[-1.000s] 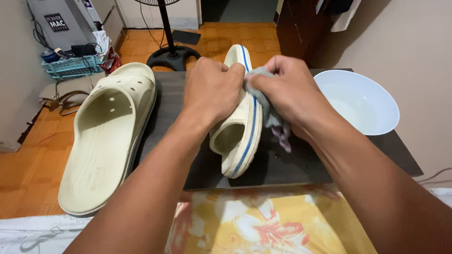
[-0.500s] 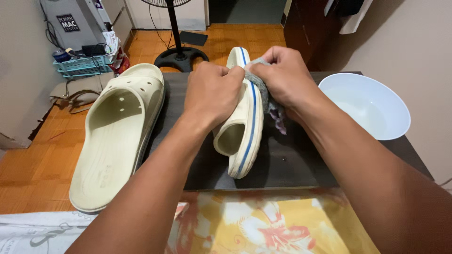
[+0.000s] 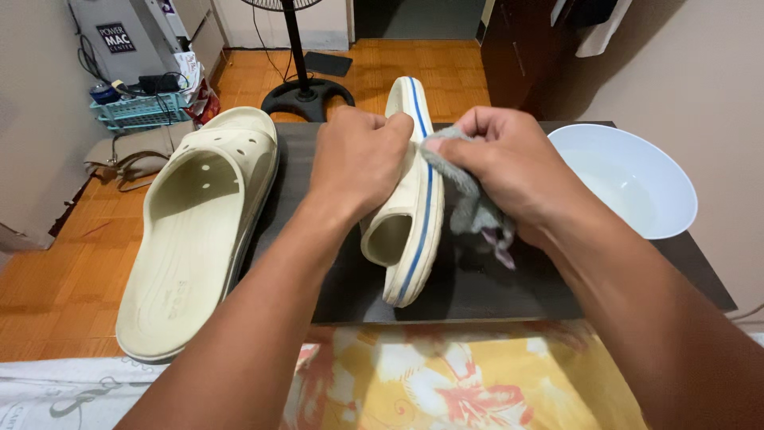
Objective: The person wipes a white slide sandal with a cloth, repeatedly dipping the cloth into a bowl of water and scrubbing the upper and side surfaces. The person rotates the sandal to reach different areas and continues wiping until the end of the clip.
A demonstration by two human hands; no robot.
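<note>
Two hands, one sandal, one cloth

Two cream sandals sit on the dark table (image 3: 493, 279). The flat sandal (image 3: 191, 239) lies at the table's left edge, untouched. Beside it, the blue-striped sandal (image 3: 410, 231) stands tilted on its side at the middle of the table, with the left hand (image 3: 358, 163) closed over its strap. A white bowl (image 3: 629, 179) stands to the right. The right hand (image 3: 509, 163) pinches a grey cloth (image 3: 473, 207) against the sandal's striped edge.

Cream blue-striped slide (image 3: 415, 215) on edge, grey rag (image 3: 471, 209) against it
</note>
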